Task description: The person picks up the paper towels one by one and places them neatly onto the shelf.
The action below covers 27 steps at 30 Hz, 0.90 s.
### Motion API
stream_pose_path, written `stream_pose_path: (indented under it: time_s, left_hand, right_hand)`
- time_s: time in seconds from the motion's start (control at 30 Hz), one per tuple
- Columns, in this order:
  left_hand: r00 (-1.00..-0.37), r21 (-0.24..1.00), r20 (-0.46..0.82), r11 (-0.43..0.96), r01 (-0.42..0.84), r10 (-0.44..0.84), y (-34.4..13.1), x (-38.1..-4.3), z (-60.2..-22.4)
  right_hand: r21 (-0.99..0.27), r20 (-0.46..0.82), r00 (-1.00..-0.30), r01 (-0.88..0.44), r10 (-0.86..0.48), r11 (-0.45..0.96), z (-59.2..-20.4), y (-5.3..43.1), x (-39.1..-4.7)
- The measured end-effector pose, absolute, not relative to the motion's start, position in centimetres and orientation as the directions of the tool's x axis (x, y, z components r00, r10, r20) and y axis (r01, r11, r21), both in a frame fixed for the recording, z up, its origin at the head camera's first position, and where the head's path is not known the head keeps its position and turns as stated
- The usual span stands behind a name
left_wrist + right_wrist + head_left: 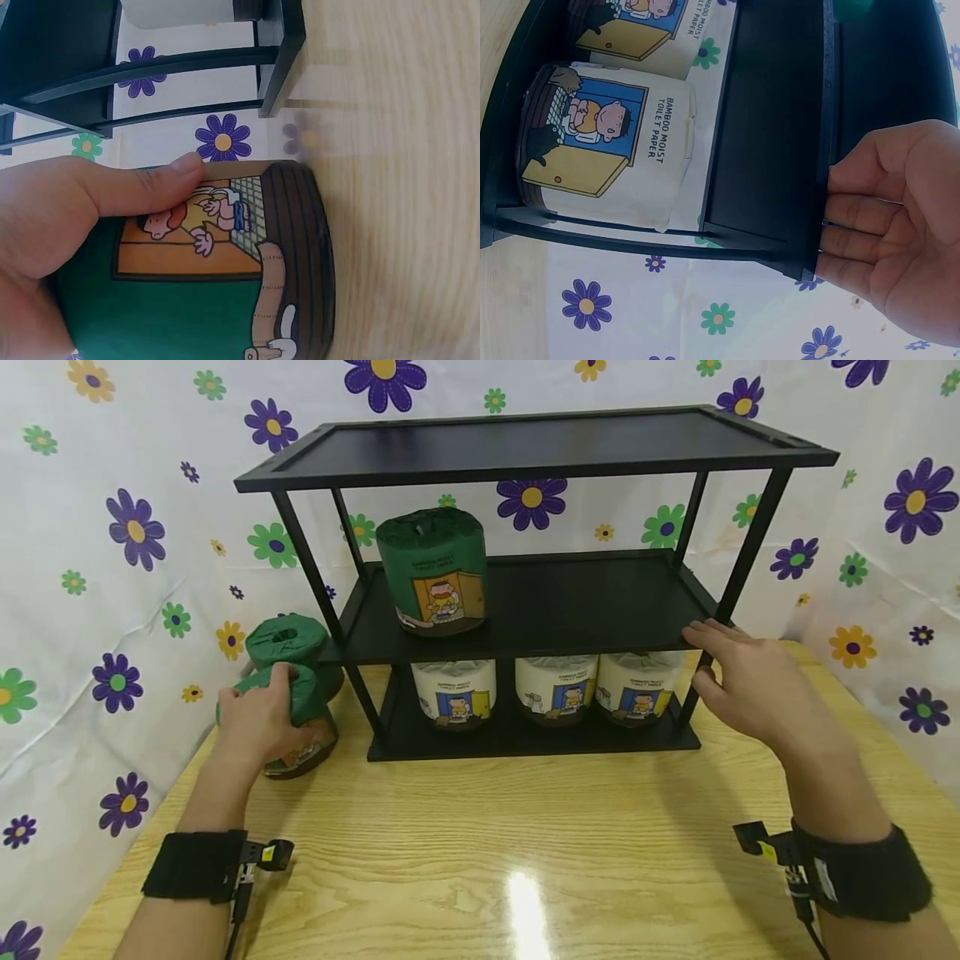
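Observation:
My left hand point(257, 714) grips a green-wrapped toilet paper roll point(172, 315) from above, at the left of a black rack. In the left wrist view the thumb lies across its cartoon picture, and the dark brown base is near the wood tabletop. A second green roll point(287, 639) stands right behind it. My right hand point(757, 685) rests on the right front corner of the rack's middle shelf point(592, 602), beside the post. The right wrist view has its fingers point(859, 244) stretched to the shelf edge. Another green roll point(435, 572) stands on that shelf's left part.
Three white toilet paper rolls, among them a left one point(454, 693) and a right one point(637, 687), stand on the bottom shelf point(517, 743). The top shelf point(525, 443) spans above. A wood table point(465, 827) carries the rack, with flowered cloth point(172, 527) behind.

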State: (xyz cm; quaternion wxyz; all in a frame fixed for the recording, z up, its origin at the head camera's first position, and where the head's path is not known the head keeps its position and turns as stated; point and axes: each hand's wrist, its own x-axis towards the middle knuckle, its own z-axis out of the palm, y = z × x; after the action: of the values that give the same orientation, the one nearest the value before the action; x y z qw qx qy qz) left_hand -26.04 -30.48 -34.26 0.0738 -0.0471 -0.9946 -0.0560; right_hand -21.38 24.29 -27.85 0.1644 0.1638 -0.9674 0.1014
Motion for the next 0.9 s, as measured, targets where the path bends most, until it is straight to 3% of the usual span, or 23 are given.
stream_pose_path:
  time_s: [0.47,0.9]
  left_hand:
    - [-0.987,0.055,-0.097,0.991,0.125,0.130,-29.8,-24.8,-32.5]
    - [-0.923,0.118,-0.316,0.974,0.193,0.221,-27.7,-23.3,-30.4]
  right_hand:
    - [-0.135,0.373,-0.884,-0.352,-0.282,0.926,-27.9,24.2,-21.3]
    - [-0.126,0.384,-0.878,-0.358,-0.287,0.925,-27.9,24.3,-21.3]
